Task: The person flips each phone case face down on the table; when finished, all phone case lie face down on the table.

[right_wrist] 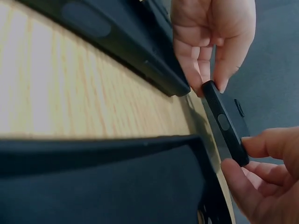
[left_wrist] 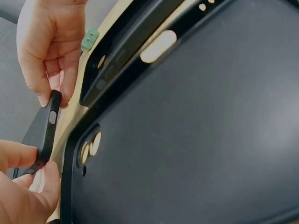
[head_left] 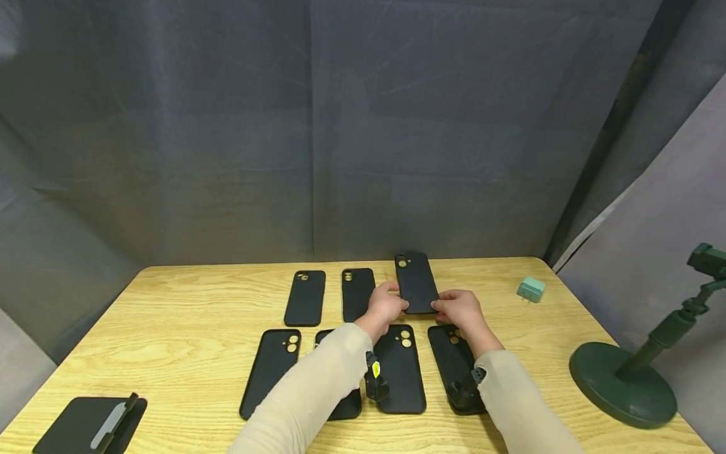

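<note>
A black phone case [head_left: 416, 282] is held between both hands over the far side of the table, its camera cutouts at the far end. My left hand [head_left: 386, 305] pinches its near left corner between thumb and fingers. At the near right corner my right hand [head_left: 459, 310] pinches it in the same way. In the left wrist view the near edge of the case [left_wrist: 49, 128] shows a port slot between the two hands. The right wrist view shows this case [right_wrist: 225, 122] tilted, with the fingers of the right hand [right_wrist: 268, 179] on its lower end.
Two black cases [head_left: 305, 299] [head_left: 357, 294] lie in the back row, several more, such as one case [head_left: 400, 372], in the front row, partly under my arms. A green charger [head_left: 531, 289] and dark green stand [head_left: 622, 384] are right; a black folded object [head_left: 91, 424] is front left.
</note>
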### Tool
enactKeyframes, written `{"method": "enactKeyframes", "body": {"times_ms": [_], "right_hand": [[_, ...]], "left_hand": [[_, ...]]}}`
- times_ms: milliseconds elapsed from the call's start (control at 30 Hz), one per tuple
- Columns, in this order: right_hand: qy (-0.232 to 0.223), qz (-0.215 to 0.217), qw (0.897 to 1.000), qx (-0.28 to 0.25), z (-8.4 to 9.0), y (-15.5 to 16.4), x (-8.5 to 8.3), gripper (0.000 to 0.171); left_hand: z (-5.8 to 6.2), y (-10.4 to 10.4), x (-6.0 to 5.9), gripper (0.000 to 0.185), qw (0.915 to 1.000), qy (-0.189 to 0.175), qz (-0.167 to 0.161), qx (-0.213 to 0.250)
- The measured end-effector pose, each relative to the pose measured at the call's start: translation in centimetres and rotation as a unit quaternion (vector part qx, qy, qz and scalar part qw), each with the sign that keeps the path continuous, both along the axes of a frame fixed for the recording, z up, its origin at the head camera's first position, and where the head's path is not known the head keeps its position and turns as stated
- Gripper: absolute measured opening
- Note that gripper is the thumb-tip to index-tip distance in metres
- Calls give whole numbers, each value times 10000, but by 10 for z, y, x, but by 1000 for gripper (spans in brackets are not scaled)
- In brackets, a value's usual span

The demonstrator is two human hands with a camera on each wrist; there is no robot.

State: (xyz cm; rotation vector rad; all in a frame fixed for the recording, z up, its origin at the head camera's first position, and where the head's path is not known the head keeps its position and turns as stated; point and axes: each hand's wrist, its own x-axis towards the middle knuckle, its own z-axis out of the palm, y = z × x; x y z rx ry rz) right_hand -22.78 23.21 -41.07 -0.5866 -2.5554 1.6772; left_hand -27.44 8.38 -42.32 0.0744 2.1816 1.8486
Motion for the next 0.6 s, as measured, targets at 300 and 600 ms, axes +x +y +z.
{"method": "enactKeyframes", "body": {"times_ms": [300, 600], "right_hand": [[-351, 121, 9989, 301, -6, 1, -5, 39], [-419, 246, 9948, 894, -9, 3, -7, 32]], "left_hand": [[-3, -1, 0, 47, 9969, 101, -157, -770], [2, -1, 2, 42, 9857, 395, -371, -1595]]}}
